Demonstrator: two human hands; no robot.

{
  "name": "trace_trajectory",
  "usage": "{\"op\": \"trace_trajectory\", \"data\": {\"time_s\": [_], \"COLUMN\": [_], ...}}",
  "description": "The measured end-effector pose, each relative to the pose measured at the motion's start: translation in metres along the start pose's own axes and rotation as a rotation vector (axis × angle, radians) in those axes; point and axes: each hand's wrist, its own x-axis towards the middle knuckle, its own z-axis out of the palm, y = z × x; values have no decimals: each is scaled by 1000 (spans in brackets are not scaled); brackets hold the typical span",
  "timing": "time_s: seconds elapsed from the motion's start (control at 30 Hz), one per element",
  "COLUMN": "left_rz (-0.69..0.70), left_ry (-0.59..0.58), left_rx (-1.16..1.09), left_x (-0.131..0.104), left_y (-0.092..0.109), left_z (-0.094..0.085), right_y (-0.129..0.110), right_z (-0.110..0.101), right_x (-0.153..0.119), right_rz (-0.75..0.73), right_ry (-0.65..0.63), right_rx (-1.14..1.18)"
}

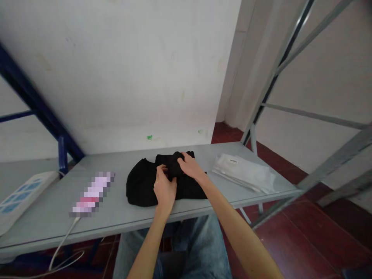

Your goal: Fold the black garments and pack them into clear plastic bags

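Observation:
A black cloth item (142, 184) lies bunched and partly folded on the grey shelf (122, 213), close to its front edge. My left hand (165, 188) is at the middle of the cloth, fingers bent and pressed against a raised fold. On the upper right part, my right hand (190, 166) grips that raised fold between thumb and fingers. The fingertips of both hands are partly hidden in the dark fabric.
Clear plastic bags (245, 173) lie at the right. To the left are a blurred phone (93, 193) with a white cable and a white power strip (26, 197). Metal frame posts rise at both sides; a white wall (145, 77) stands behind.

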Motion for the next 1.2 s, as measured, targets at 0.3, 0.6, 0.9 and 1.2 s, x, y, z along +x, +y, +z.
{"op": "trace_trajectory", "data": {"time_s": [0.3, 0.6, 0.9, 1.2], "left_rz": [397, 498, 551, 609], "left_ry": [-193, -157, -191, -171], "left_rx": [161, 340, 323, 262], "left_x": [6, 4, 0, 0], "left_y": [-14, -24, -43, -45], "left_z": [-7, -6, -6, -9], "right_y": [23, 24, 41, 105], "right_z": [12, 52, 56, -51], "right_x": [-46, -46, -43, -73], "right_rz": [33, -236, -317, -74], "right_ry": [201, 167, 50, 374], "right_rx": [-317, -278, -325, -432]}}
